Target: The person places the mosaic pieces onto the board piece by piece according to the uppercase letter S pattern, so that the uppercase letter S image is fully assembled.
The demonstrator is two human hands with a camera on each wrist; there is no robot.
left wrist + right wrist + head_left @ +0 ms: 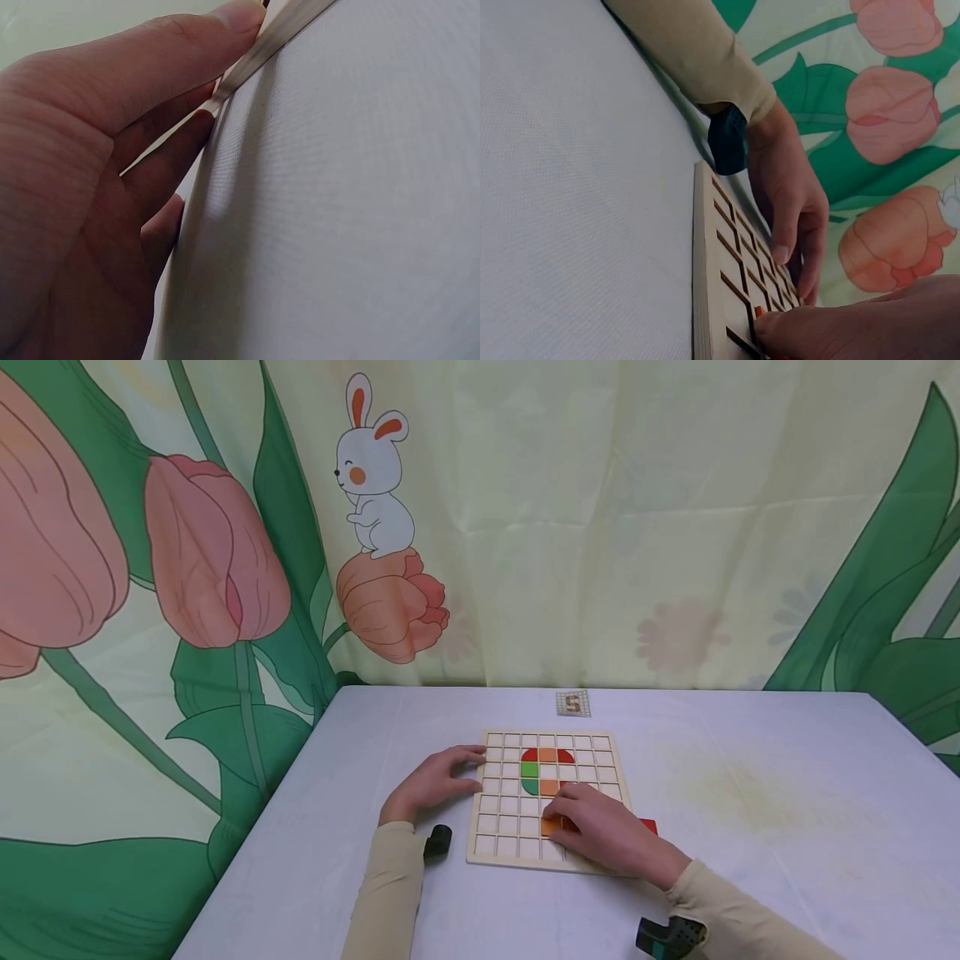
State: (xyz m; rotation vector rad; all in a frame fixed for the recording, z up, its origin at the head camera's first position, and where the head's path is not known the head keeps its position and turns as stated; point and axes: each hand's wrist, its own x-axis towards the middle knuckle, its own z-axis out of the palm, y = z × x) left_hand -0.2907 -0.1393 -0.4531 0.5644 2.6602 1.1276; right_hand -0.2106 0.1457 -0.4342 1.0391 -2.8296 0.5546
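Note:
A wooden grid board [487,847] lies on the table. My left hand [435,783] is at its left side, thumb and fingertips touching the edge, fingers fairly straight. Low on the grid, my right hand [607,831] pinches an orange tile [550,826] between thumb and fingers; a sliver of it shows by the thumb in the right wrist view. Higher up sit red quarter-round tiles [530,755], orange square tiles [547,755], a light green square tile [529,769] and a dark green rounded tile [531,787]. My right hand partly covers a red tile in that lower row.
A small card [573,702] with a printed grid pattern lies behind the board near the table's back edge. Something red [649,825] shows beside the board's right edge, partly hidden by my right hand. A flowered curtain [525,527] hangs behind the white-covered table [750,860].

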